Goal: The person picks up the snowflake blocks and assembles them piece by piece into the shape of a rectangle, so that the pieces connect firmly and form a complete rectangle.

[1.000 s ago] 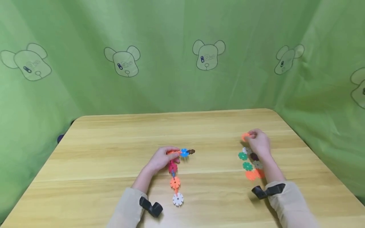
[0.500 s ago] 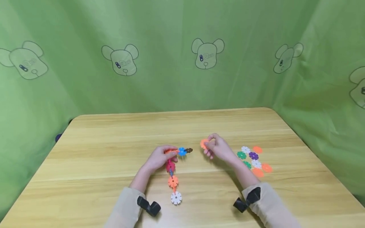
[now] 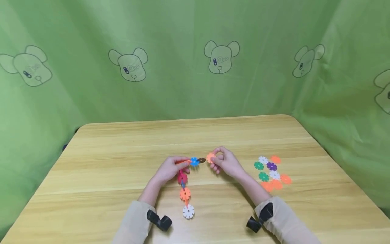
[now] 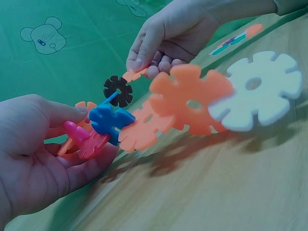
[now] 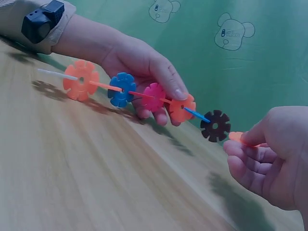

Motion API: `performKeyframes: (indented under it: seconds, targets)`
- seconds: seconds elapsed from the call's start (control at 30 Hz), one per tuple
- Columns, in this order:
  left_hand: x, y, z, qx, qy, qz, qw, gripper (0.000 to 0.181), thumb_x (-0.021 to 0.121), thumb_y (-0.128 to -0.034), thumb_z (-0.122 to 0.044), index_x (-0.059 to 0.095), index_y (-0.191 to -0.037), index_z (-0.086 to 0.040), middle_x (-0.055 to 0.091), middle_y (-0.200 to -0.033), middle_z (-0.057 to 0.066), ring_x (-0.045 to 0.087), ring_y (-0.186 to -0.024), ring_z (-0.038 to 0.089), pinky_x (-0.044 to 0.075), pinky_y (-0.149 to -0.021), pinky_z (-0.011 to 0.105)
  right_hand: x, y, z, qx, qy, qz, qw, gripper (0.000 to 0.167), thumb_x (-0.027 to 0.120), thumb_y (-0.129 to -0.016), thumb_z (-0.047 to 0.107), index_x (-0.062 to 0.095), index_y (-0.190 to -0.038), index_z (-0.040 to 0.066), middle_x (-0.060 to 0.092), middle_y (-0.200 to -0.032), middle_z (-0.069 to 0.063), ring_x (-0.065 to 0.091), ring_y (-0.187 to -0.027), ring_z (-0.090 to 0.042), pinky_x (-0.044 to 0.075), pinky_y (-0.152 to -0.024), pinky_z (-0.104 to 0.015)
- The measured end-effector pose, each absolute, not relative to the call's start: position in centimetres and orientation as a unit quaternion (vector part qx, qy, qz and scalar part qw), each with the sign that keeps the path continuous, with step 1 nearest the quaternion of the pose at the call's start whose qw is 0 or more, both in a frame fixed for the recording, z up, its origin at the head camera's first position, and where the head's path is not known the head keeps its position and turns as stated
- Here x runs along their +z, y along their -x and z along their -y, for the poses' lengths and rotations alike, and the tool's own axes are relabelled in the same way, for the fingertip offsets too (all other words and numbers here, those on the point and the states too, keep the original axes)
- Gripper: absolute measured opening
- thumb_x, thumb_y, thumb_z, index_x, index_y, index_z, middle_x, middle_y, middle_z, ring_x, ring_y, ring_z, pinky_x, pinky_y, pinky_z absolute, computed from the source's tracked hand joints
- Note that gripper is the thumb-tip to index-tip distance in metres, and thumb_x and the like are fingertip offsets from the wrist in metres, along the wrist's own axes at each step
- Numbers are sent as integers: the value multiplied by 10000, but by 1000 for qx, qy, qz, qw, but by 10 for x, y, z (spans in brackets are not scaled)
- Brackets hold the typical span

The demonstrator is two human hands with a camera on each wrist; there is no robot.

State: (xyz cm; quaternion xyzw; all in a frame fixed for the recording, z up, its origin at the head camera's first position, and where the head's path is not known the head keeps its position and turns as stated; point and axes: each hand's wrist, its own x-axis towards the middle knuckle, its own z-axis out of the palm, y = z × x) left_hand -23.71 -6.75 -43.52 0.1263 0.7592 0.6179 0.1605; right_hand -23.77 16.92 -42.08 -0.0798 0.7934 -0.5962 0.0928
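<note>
My left hand (image 3: 169,171) grips a chain of slotted plastic snowflake discs by an orange disc (image 5: 182,109) at its bend. One arm of the chain runs toward me through a pink disc (image 3: 182,178) to a white disc (image 3: 188,211) at the near end. The other arm points right, through a blue disc (image 3: 194,161) to a dark brown disc (image 5: 215,126). Between thumb and fingers, my right hand (image 3: 228,164) pinches a loose orange disc (image 3: 210,158), its edge at the brown disc's rim. Whether their slots engage, I cannot tell.
Loose discs lie flat on the wooden table (image 3: 122,142) to the right, among them a purple disc (image 3: 272,166), a green disc (image 3: 263,176) and an orange disc (image 3: 285,179). A green curtain (image 3: 176,95) hangs behind the table.
My right hand has carried the orange disc leftward from the loose discs to the chain's brown end. The left hand has stayed nearly still, holding the chain.
</note>
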Motion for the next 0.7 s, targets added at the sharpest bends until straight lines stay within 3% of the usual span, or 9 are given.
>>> performKeyframes:
  seconds: [0.7]
  targets:
    - [-435, 239, 69, 621, -126, -757, 160, 296, 557, -930, -135, 596, -1171, 32, 678, -824, 136, 625, -612, 125, 496, -544, 231, -424, 237, -165, -631, 62, -768, 90, 241, 522, -889, -10, 416, -1101, -58, 659, -765, -164, 603, -582, -196, 526, -530, -296]
